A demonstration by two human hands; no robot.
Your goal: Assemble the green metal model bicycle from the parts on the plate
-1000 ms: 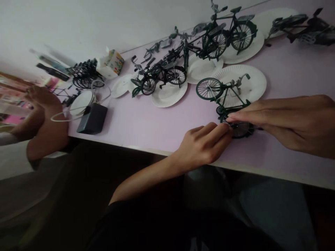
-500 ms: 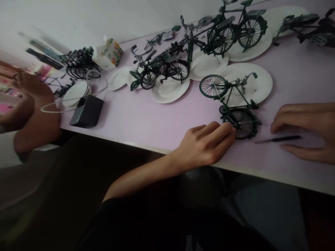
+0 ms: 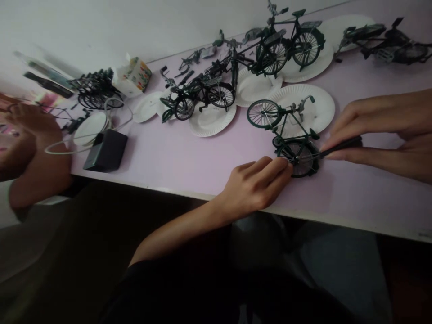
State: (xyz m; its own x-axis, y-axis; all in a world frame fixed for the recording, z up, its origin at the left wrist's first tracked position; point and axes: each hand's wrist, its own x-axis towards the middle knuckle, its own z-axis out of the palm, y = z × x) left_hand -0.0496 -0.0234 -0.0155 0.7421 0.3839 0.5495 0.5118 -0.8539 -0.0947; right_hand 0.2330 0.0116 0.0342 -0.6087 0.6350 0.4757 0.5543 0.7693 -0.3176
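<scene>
A green model bicycle (image 3: 293,123) lies on its side, its handlebar end over a white paper plate (image 3: 326,101). At its rear wheel (image 3: 305,164), my left hand (image 3: 258,182) is closed, thumb and fingers pinching near the hub; the exact grip point is hidden by the fingers. From the right, my right hand (image 3: 384,117) grips a thin screwdriver (image 3: 344,145) by its black handle. The screwdriver's metal shaft reaches across the rear wheel toward the hub. Whether the tip touches a part there I cannot tell.
Several more model bicycles (image 3: 221,94) stand or lie on paper plates along the wall. To the left are a dark box (image 3: 106,150), a white cable (image 3: 56,150), a tissue box (image 3: 140,74) and stacked bicycle frames (image 3: 96,87). Another person's arm (image 3: 50,148) rests at the far left.
My right hand has picked up the screwdriver from the table and moved left, bringing it to the rear wheel. My left hand keeps its pinch; the whole view has shifted slightly.
</scene>
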